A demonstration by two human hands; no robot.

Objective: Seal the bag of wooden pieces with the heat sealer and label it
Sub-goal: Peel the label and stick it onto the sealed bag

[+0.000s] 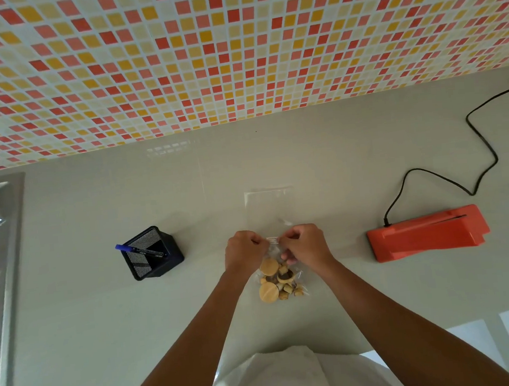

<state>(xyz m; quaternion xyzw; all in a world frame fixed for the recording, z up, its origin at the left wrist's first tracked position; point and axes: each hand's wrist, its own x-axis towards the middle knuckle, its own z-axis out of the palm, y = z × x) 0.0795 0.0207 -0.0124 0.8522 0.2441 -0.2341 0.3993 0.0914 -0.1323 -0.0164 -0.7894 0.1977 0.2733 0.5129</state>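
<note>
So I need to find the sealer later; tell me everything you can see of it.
The sealer is a long, low orange-red block that looks plastic, lying flat on the grey counter to the right of the hands, long side across the view. A dark slot runs along its top. A black cord plugs into its left end and snakes away toward the wall. Nothing else touches it.

- pen holder [153, 252] sits at 9 o'clock of the bag [282, 280], open counter [321, 161] between
- heat sealer [426, 233] at 3 o'clock, its cord [479, 152] looping off toward 1
- empty clear bag [270, 205] lies flat at 12
</note>
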